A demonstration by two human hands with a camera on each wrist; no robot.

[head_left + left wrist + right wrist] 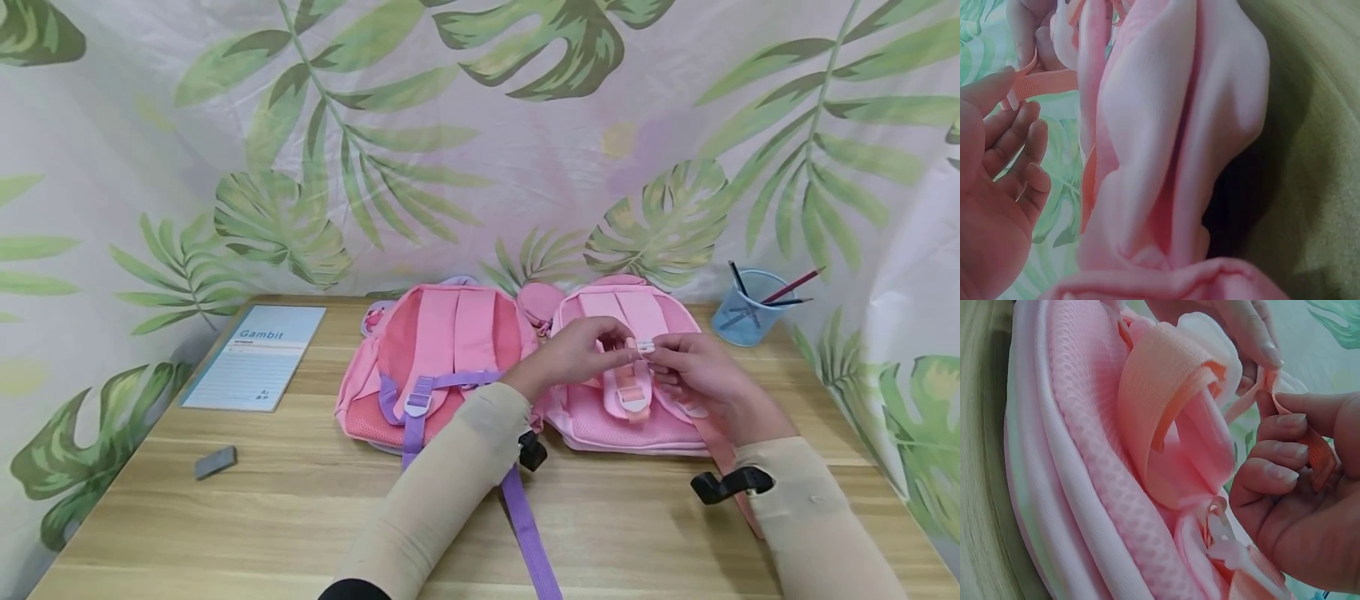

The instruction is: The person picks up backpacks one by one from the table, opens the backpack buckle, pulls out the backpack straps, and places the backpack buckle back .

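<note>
The pink backpack [600, 429] on the right lies with its back panel and shoulder straps facing up. Over it, my left hand [573, 354] pinches an orange webbing strap [1050, 82] between thumb and forefinger, right at a small white plastic buckle [644, 346]. Facing it, my right hand [705, 375] pinches the same strap beside the buckle, other fingers curled; a short strap tail [1320, 459] hangs from its grip. Below the hands sits a white strap adjuster [633, 399] on the padded shoulder strap. Another orange strap [720, 450] runs down past my right wrist.
A second pink backpack [442, 333] with purple straps [528, 533] lies left of my left forearm. Further left are a Gambit notebook [258, 354] and a grey eraser [216, 462]. A blue mesh cup [742, 321] with pencils stands at the back right.
</note>
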